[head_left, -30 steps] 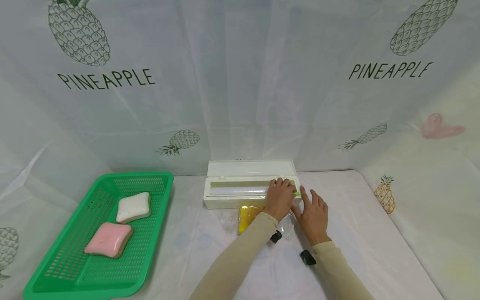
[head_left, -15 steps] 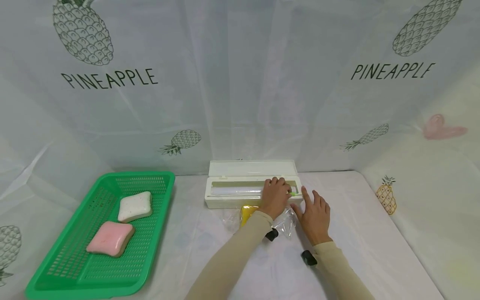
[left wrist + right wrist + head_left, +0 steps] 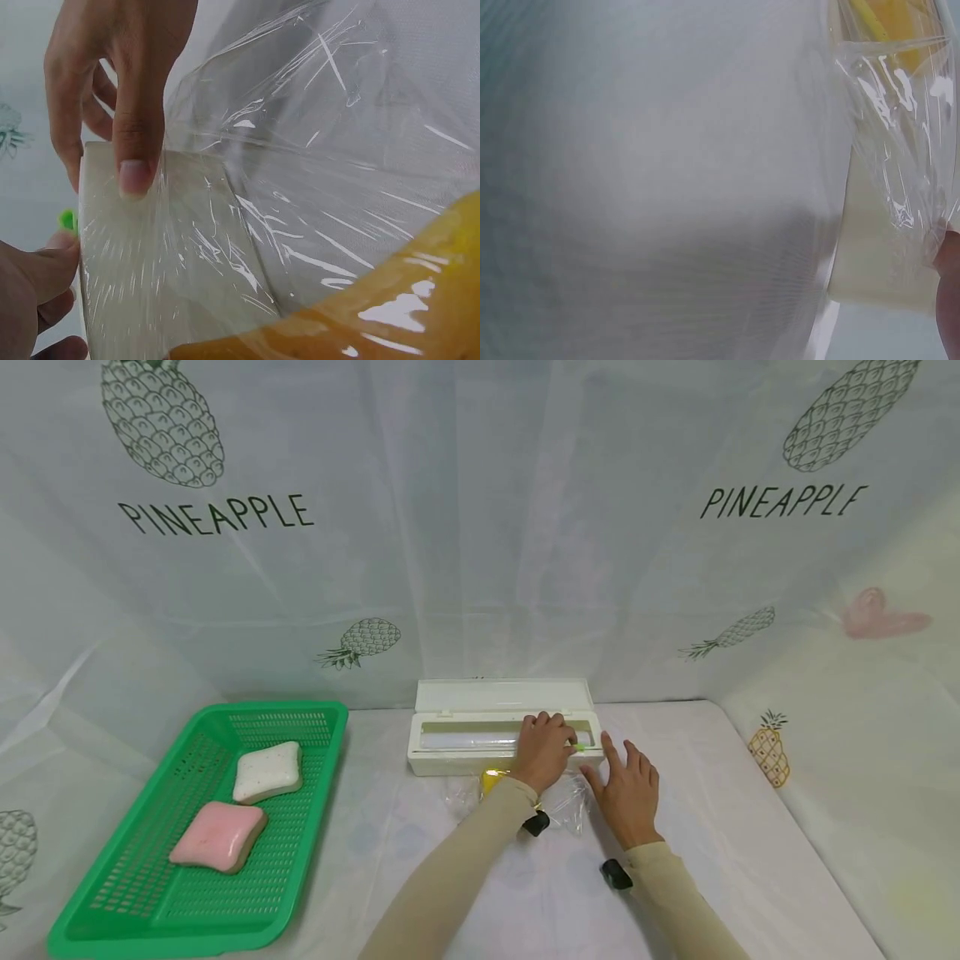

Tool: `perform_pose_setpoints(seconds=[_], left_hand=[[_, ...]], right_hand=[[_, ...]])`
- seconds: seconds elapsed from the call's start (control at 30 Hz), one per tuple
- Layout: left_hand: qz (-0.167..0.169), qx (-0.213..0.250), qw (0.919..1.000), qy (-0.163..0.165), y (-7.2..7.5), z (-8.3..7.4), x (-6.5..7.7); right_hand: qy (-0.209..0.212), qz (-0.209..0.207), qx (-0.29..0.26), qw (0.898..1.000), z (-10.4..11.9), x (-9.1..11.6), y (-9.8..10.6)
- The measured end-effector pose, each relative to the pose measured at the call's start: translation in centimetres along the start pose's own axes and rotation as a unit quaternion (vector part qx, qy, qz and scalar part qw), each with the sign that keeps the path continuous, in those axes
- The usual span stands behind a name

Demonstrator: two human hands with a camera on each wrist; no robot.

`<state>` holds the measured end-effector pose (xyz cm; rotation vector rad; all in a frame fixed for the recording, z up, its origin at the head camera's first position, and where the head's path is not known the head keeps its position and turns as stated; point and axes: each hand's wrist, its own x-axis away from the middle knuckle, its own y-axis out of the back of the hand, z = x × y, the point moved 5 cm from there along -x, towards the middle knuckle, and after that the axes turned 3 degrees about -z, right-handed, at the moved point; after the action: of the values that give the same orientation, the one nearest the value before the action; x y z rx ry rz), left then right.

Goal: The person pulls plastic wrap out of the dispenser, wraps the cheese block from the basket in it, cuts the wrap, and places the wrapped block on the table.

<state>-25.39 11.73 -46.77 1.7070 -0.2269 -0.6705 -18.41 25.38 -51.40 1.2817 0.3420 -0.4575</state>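
Observation:
A white cling film dispenser point(image 3: 450, 766) stands at the back of the table with its lid point(image 3: 502, 695) raised and a film roll point(image 3: 465, 741) inside. My left hand point(image 3: 542, 752) reaches over its front and pinches a small green slider point(image 3: 68, 219) at the edge. At the dispenser's right end, my right hand point(image 3: 628, 797) grips the corner, thumb on the front face and index finger at the top edge. Clear film point(image 3: 300, 142) hangs down the front, gathered near the right thumb. A yellow block point(image 3: 492, 778) lies under film before the dispenser, partly hidden by my left arm.
On the left is a green basket point(image 3: 300, 893) with a white block point(image 3: 267, 772) and a pink block point(image 3: 220, 836) in it. Pineapple-print cloth point(image 3: 495, 527) rises behind the table. A black wrist device point(image 3: 616, 874) sits below my right hand.
My left hand has slid leftward along the dispenser's front edge with the green slider, and the left forearm covers more of the yellow block. The right hand stays at the corner.

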Motion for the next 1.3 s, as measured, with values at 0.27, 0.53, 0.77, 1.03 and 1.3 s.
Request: perform_pose_setpoints(seconds=[0.27, 0.53, 0.77, 1.03, 1.3], left_hand=[[0.008, -0.002, 1.0000, -0.001, -0.19, 0.20, -0.03], [0.010, -0.016, 0.9998, -0.006, -0.20, 0.31, 0.13], [0.009, -0.017, 0.9998, -0.011, 0.00, 0.37, 0.28], [0.002, -0.014, 0.9997, -0.017, 0.01, 0.49, 0.36], [-0.003, -0.027, 0.9995, -0.020, 0.20, 0.58, 0.38]], right_hand=[[-0.009, 0.005, -0.006, 1.000, 0.04, -0.04, 0.11], [-0.016, 0.011, -0.016, 1.000, -0.09, -0.07, -0.04], [-0.020, 0.015, -0.019, 0.999, -0.04, -0.05, 0.12], [-0.017, 0.002, -0.024, 1.000, -0.17, -0.13, 0.23], [-0.016, 0.006, -0.023, 1.000, -0.18, -0.25, 0.31]])
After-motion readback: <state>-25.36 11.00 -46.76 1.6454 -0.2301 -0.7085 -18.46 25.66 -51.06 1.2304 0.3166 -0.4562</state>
